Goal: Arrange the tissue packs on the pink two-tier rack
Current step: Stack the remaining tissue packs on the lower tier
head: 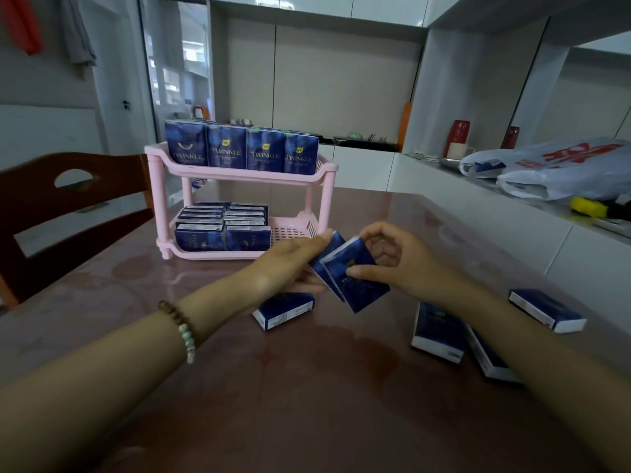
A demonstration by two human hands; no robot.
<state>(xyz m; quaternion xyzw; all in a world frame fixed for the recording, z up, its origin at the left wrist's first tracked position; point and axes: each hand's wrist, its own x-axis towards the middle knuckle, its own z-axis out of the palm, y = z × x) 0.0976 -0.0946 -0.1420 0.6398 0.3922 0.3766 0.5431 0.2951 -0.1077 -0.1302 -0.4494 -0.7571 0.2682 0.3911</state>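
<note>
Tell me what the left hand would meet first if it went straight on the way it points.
Probably the front tissue pack, gripped by the right hand, right against the rear pack the left hand holds; depth is unclear.

The reddish-brown tabletop [307, 387] under the pink two-tier plastic rack [239, 174] is super glossy. It's smooth like glass or lacquer, with light patches mirrored in it. The rack itself is moulded plastic, smooth with a soft sheen. The dark blue tissue packs [227, 148] on it are wrapped in slick film that catches a bit of light. Left of the rack, the dark brown wooden chair [68, 199] looks polished. Off to the rack's right, the white crinkly plastic bag [563, 172] is thin and shiny. Up behind the rack, the white cabinet fronts [358, 5] are high-gloss.
</note>
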